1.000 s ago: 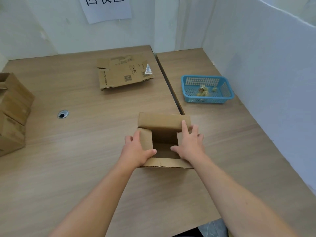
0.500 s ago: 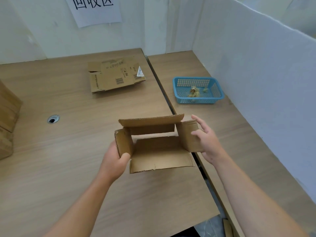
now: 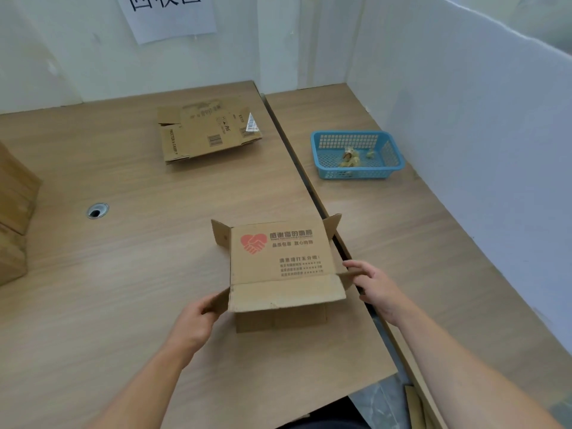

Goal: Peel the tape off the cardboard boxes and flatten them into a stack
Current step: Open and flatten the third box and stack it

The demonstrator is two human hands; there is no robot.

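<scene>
Head view: box (image 3: 278, 258) tipped printed face up over the near counter (image 3: 123, 289), flaps splayed. Left grip (image 3: 192, 326) pinching the left flap; right grip (image 3: 376, 287) seemingly curled round the right flap, thumb hidden. Push opposite corners together, then press flat along creases.

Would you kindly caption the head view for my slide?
Left hand and right hand hold the cardboard box by its open flaps.

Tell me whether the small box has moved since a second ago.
Yes. The box has been tipped over, so its printed side now faces up instead of its opening, but it stays beside the table gap.
</scene>
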